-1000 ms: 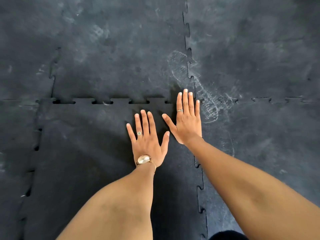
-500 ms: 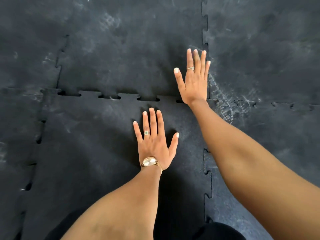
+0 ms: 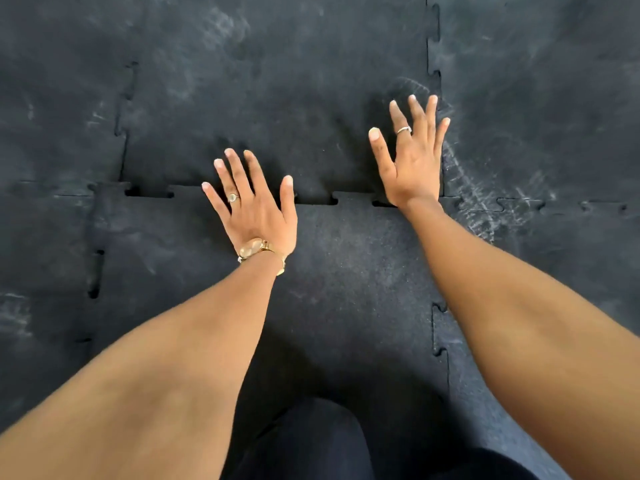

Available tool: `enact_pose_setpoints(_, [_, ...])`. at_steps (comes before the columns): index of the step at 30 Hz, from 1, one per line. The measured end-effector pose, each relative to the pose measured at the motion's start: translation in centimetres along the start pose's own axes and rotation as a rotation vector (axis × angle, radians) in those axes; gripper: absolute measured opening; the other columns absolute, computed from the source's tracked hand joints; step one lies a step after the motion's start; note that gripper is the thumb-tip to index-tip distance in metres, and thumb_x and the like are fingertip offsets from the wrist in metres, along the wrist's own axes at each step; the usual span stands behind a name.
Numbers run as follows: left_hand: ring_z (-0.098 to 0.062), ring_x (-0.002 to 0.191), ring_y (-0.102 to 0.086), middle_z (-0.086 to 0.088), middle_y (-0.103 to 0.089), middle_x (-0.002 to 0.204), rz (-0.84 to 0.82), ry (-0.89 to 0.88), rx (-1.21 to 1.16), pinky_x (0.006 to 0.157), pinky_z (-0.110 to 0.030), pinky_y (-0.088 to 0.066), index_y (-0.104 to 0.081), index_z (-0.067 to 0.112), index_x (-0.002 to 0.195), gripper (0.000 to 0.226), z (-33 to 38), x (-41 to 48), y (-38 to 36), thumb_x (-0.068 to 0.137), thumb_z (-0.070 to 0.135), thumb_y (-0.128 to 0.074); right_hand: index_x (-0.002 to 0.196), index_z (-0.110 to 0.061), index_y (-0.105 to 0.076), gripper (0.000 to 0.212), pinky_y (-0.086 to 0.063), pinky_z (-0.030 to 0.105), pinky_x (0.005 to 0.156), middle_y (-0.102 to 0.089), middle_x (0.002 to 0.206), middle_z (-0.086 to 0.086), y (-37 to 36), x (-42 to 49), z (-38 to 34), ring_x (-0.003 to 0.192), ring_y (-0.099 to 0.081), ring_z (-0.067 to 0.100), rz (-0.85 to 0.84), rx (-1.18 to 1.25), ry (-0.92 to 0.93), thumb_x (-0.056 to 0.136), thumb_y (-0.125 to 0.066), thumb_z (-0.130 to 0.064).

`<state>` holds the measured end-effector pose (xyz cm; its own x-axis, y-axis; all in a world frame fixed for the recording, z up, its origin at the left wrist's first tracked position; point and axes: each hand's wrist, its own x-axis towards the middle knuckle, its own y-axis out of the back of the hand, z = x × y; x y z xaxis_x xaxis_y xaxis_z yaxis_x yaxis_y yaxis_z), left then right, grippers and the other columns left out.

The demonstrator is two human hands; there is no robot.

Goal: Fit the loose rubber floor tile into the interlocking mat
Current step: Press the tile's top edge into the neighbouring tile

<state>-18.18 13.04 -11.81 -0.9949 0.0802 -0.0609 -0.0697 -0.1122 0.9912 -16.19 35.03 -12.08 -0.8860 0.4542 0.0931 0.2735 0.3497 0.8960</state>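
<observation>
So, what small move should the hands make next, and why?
Probably press the left hand down and work it leftward along the far seam. Dark gaps still show between the teeth there, notably one near the left corner, so the loose tile looks not fully seated. The right hand lies flat on the far tile, which it can steady.

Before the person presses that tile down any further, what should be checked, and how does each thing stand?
1. Far seam closed: not ok, dark gaps show between the tabs.
2. Left seam closed: not ok, slots gape.
3. Right seam closed: ok where it shows.
4. Left hand flat across the far seam: ok.
5. Right hand on the tile beyond: ok.
6. Tile fully flat: cannot tell.
</observation>
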Motion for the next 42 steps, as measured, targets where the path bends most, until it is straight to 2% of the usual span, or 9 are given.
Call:
enact_pose_setpoints(9, [-0.035,0.149,0.003,-0.015,0.0,0.162,-0.058,-0.033,0.051,0.118,-0.059,0.001,-0.002,0.013,0.155,0.068,0.2,0.4,-0.5,0.097,0.049,-0.004,0.144,-0.002,-0.038,0.059,-0.008,0.055,0.119,-0.032,0.154,0.019,-0.4,-0.6,-5.8,0.146,-0.013,0.042,0.206,0.013,0.039,0.102,-0.032,-0.043])
enact_pose_setpoints(13, [-0.038,0.149,0.005,-0.017,0.0,0.162,-0.04,-0.022,0.032,0.118,-0.059,0.002,-0.001,0.018,0.155,0.065,-0.1,0.2,-0.6,0.098,0.049,-0.004,0.151,-0.01,-0.029,0.063,-0.003,0.054,0.12,-0.02,0.16,0.013,-2.6,-0.5,-9.2,0.149,-0.004,0.035,-0.006,-0.167,0.081,0.102,-0.022,-0.049])
enact_pose_setpoints(18, [-0.04,0.148,-0.001,-0.018,-0.004,0.162,-0.072,-0.036,0.036,0.118,-0.058,0.001,-0.004,0.018,0.155,0.066,0.1,0.3,-0.5,0.098,0.051,-0.009,0.153,-0.015,-0.021,0.064,0.002,0.059,0.118,-0.015,0.161,0.011,-4.1,-0.2,-8.3,0.149,0.002,0.033,-0.049,-0.218,0.03,0.101,-0.017,-0.052])
enact_pose_setpoints(23, [-0.039,0.129,-0.038,-0.02,-0.043,0.14,0.034,-0.177,0.029,0.108,-0.053,-0.026,-0.044,0.01,0.137,0.057,-1.5,3.6,1.9,0.095,0.044,-0.027,0.153,-0.018,-0.02,0.06,0.004,0.064,0.115,-0.012,0.162,0.009,-4.1,-0.3,-8.3,0.149,0.006,0.034,-0.09,-0.237,0.004,0.102,-0.016,-0.049])
enact_pose_setpoints(25, [-0.038,0.137,-0.033,-0.019,-0.042,0.142,0.105,-0.212,-0.024,0.114,-0.052,-0.02,-0.045,0.01,0.136,0.049,0.0,5.5,2.1,0.096,0.036,-0.033,0.153,-0.018,-0.022,0.056,0.005,0.066,0.114,-0.013,0.162,0.008,-4.0,-0.2,-8.3,0.149,0.006,0.035,-0.076,-0.217,-0.006,0.104,-0.018,-0.044])
enact_pose_setpoints(29, [-0.034,0.149,-0.005,-0.019,-0.015,0.159,0.024,-0.269,-0.062,0.121,-0.05,-0.001,-0.023,0.014,0.152,0.056,3.9,6.3,0.3,0.101,0.037,-0.024,0.151,-0.017,-0.028,0.049,0.004,0.067,0.113,-0.017,0.161,0.008,-4.0,-0.3,-8.1,0.149,0.003,0.036,-0.014,-0.129,-0.01,0.103,-0.028,-0.025])
enact_pose_setpoints(35, [-0.037,0.149,0.002,-0.021,-0.005,0.161,0.107,-0.323,-0.063,0.118,-0.058,0.002,-0.008,0.018,0.155,0.062,3.5,7.2,-1.7,0.1,0.046,-0.015,0.142,-0.006,-0.044,0.055,-0.005,0.06,0.118,-0.034,0.153,0.015,-3.3,-0.9,-8.0,0.147,-0.014,0.038,0.259,0.075,-0.101,0.088,-0.042,0.005])
enact_pose_setpoints(38, [-0.036,0.149,0.002,-0.019,-0.009,0.161,0.084,-0.345,-0.174,0.119,-0.056,-0.001,-0.011,0.016,0.155,0.06,3.5,7.2,-0.9,0.1,0.039,-0.023,0.144,-0.006,-0.04,0.048,-0.004,0.055,0.12,-0.03,0.155,0.016,-3.5,-2.6,-8.6,0.148,-0.011,0.038,0.272,0.034,-0.132,0.096,-0.041,-0.008])
enact_pose_setpoints(42, [-0.026,0.15,-0.001,-0.012,-0.017,0.161,0.024,-0.327,-0.705,0.122,-0.044,-0.006,-0.021,0.012,0.153,0.057,2.8,6.7,0.8,0.099,0.024,-0.037,0.155,-0.013,-0.01,0.069,0.004,0.057,0.119,-0.004,0.163,0.012,-4.2,-3.0,-8.9,0.149,0.008,0.033,-0.054,-0.205,-0.266,0.099,-0.012,-0.054])
